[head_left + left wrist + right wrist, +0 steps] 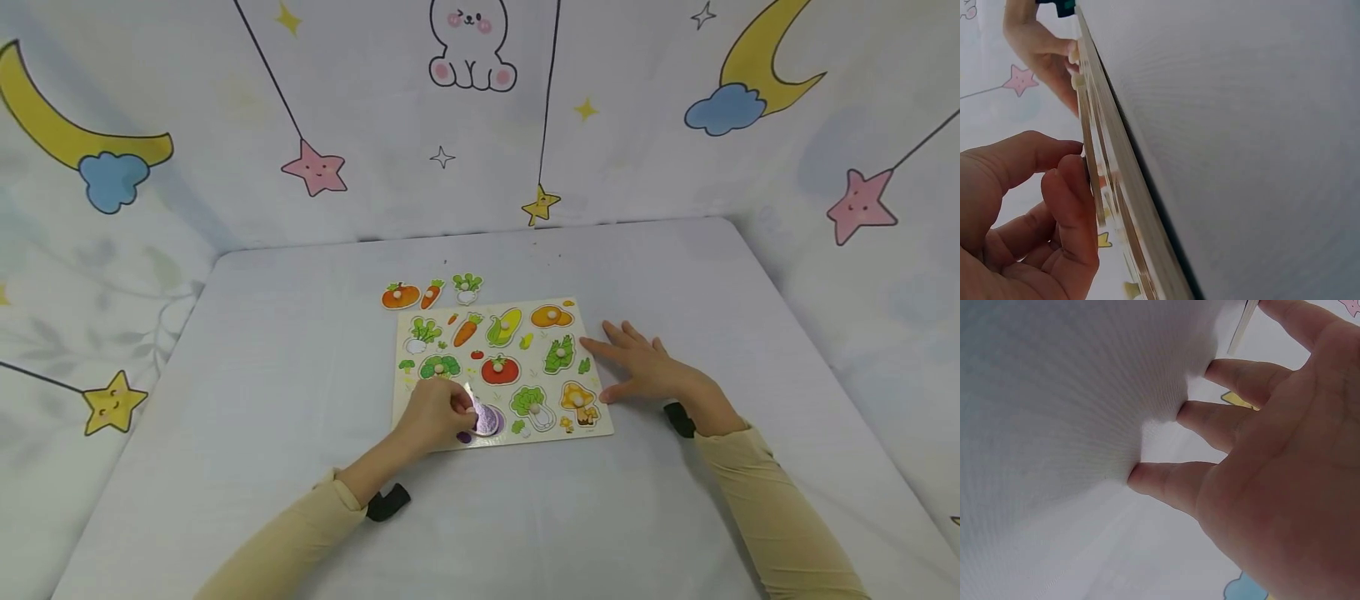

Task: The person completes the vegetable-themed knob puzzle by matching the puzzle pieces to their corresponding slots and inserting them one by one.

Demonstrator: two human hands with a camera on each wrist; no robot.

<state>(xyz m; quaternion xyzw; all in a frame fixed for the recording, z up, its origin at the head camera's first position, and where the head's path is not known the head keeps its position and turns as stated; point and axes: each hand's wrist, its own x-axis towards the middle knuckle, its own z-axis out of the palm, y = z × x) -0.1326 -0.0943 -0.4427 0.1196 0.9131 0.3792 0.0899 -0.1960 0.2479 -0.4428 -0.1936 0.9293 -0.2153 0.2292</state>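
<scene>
A cream wooden vegetable puzzle board lies on the table. At its near left part, my left hand pinches a purple eggplant piece between thumb and fingers. The piece overlaps the printed purple shape, and in the left wrist view its thin edge stands tilted close over the board. My right hand spreads its fingers at the board's right edge, thumb and index finger right at that edge. Its other fingertips press into the white cloth in the right wrist view.
Beyond the board's back left edge lie a pumpkin piece, a carrot piece and a white radish piece. Several knobbed pieces sit on the board, among them a tomato and a corn. A patterned cloth wall stands behind.
</scene>
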